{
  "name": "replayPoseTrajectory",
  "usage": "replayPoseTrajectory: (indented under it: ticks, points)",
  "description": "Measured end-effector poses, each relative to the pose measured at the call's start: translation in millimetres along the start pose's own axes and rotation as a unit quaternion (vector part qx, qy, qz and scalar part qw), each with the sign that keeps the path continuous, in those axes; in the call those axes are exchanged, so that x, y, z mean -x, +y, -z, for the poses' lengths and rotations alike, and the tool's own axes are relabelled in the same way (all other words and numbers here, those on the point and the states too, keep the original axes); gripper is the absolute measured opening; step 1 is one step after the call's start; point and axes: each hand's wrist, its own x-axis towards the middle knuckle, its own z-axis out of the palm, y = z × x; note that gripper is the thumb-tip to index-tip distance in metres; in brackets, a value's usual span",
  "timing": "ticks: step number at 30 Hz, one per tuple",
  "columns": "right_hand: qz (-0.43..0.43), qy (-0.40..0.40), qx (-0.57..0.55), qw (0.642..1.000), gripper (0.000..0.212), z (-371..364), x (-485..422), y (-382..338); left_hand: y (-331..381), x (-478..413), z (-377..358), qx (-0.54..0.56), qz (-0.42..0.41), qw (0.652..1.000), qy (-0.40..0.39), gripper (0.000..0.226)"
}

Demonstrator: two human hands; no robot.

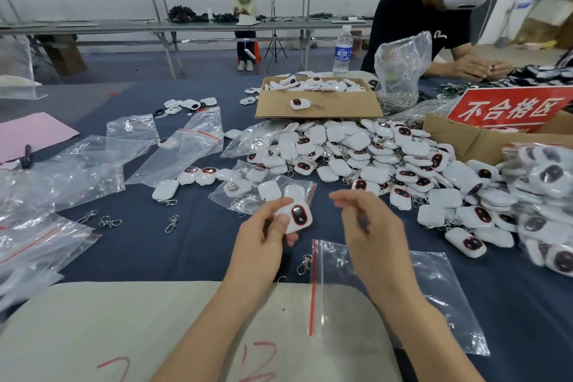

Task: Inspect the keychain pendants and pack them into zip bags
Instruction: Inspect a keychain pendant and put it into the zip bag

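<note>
My left hand (pixel 263 237) grips a white keychain pendant (pixel 299 217) with a dark red-rimmed oval face, held above the blue tablecloth. Its metal clasp (pixel 304 263) hangs below. My right hand (pixel 369 229) hovers just right of the pendant with loosely curled fingers, holding nothing. An empty zip bag (pixel 418 295) with a red seal line lies flat under my right forearm. A large pile of white pendants (pixel 387 161) covers the table to the right. A zip bag holding a few pendants (pixel 263 192) lies just behind my hands.
Several empty zip bags (pixel 77 170) are spread on the left. Loose clasps (pixel 108 222) lie nearby. A cardboard box of pendants (pixel 319 102), a water bottle (pixel 342 51) and a red sign (pixel 508 108) stand behind. Another person (pixel 434 25) works at the far right. Beige cardboard (pixel 124 335) lies in front.
</note>
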Motion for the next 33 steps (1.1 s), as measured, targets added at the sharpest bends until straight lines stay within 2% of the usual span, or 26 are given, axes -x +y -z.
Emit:
replayPoseTrajectory:
  ticks: [2, 4, 5, 10, 12, 15, 18, 21, 24, 27, 33]
  points:
    - [-0.051, -0.118, 0.093, 0.987, 0.024, 1.1, 0.3, 11.0, -0.4, -0.1, 0.9, -0.004, 0.000, 1.000, 0.012, 0.028]
    - [-0.024, -0.197, 0.186, 0.962, 0.028, -0.7, 2.7, 19.8, -0.2, -0.2, 3.9, -0.022, -0.002, 1.000, 0.015, 0.023]
    - [-0.005, -0.209, 0.205, 0.956, 0.027, -1.5, 3.3, 22.6, -0.4, -0.9, 6.1, -0.044, -0.006, 0.999, 0.011, 0.022]
    - [0.012, -0.208, 0.205, 0.956, 0.018, -2.8, 1.5, 29.2, -1.1, 0.6, 20.9, -0.175, -0.024, 0.981, -0.083, 0.026]
    - [-0.005, -0.206, 0.183, 0.961, 0.017, -2.7, -0.4, 28.6, -0.4, 4.2, 20.9, -0.182, -0.036, 0.974, -0.128, 0.025]
    - [-0.061, -0.163, 0.079, 0.982, 0.021, 0.0, -2.2, 26.8, -0.7, 8.3, 15.1, -0.149, -0.036, 0.975, -0.160, 0.023]
    - [-0.115, -0.126, -0.025, 0.985, 0.024, 4.4, -2.1, 25.8, 1.3, 8.2, 10.4, -0.118, -0.048, 0.984, -0.122, 0.016]
    - [-0.126, -0.106, -0.065, 0.984, 0.024, 6.3, -2.7, 26.0, 4.2, 3.7, 15.2, -0.097, -0.052, 0.992, -0.056, 0.020]
    - [-0.123, -0.087, -0.062, 0.987, 0.023, 5.1, -4.2, 27.8, 5.7, 6.0, 14.7, -0.095, -0.050, 0.989, -0.106, 0.012]
    - [-0.123, -0.072, -0.057, 0.988, 0.021, 3.8, -4.3, 28.9, 6.4, 12.0, 8.5, -0.079, -0.037, 0.986, -0.145, 0.017]
    - [-0.125, -0.062, -0.043, 0.989, 0.021, 3.9, -4.7, 29.9, 6.4, 7.4, 9.8, -0.074, -0.035, 0.994, -0.079, 0.017]
